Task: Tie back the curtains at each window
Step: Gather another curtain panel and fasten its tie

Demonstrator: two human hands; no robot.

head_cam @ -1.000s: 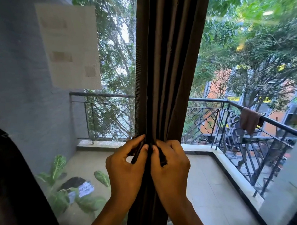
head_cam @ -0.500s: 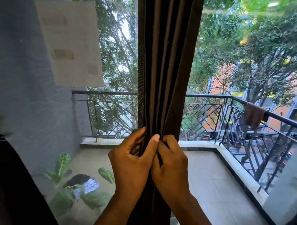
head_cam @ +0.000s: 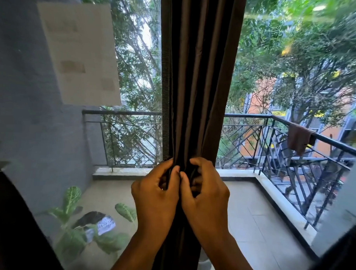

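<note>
A dark brown curtain (head_cam: 199,75) hangs gathered into a narrow bundle down the middle of the window. My left hand (head_cam: 155,196) and my right hand (head_cam: 206,194) meet at the front of the bundle at waist height. The fingers of both hands are curled and pinch a thin dark strip or fold at the curtain's front. Whether that strip is a separate tie or curtain fabric cannot be told. The thumbs nearly touch each other.
Behind the glass lies a balcony with a black metal railing (head_cam: 274,138) and a brown cloth (head_cam: 298,139) draped on it. A leafy pot plant (head_cam: 73,222) stands at the lower left. A pale paper sheet (head_cam: 79,50) is stuck on the left pane. Another dark curtain (head_cam: 12,220) hangs at the left edge.
Both hands stay at the same spot on the bundle. The fingers have shifted: the left thumb has drawn back and the right hand's fingers have curled in tighter on the strip.
</note>
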